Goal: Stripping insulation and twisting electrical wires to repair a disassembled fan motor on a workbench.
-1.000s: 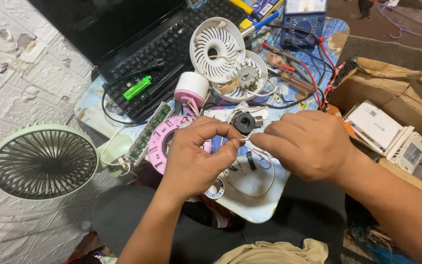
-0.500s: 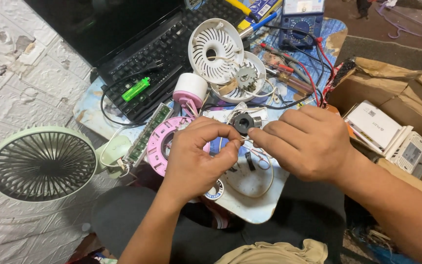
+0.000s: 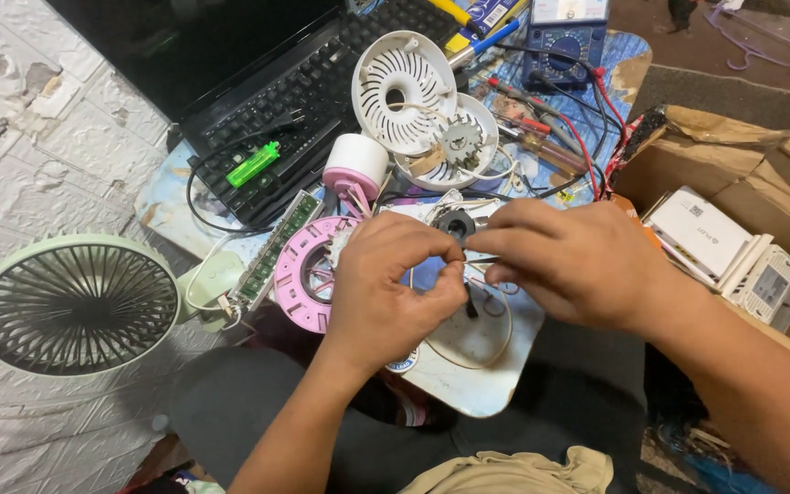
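A black laptop (image 3: 258, 82) occupies the far side of your table (image 3: 162, 197). A pale green fan (image 3: 75, 302) lies at your left. Behind your hands sit a white fan grille (image 3: 404, 78) and a pink ring housing (image 3: 304, 274). Your left hand (image 3: 390, 284) and right hand (image 3: 569, 261) meet over a white base plate (image 3: 468, 366). Both sets of fingers are pinched nearly closed on a thin wire (image 3: 477, 262) between them; whether each fully grips it cannot be told. A green battery (image 3: 253, 165) rests on the keyboard.
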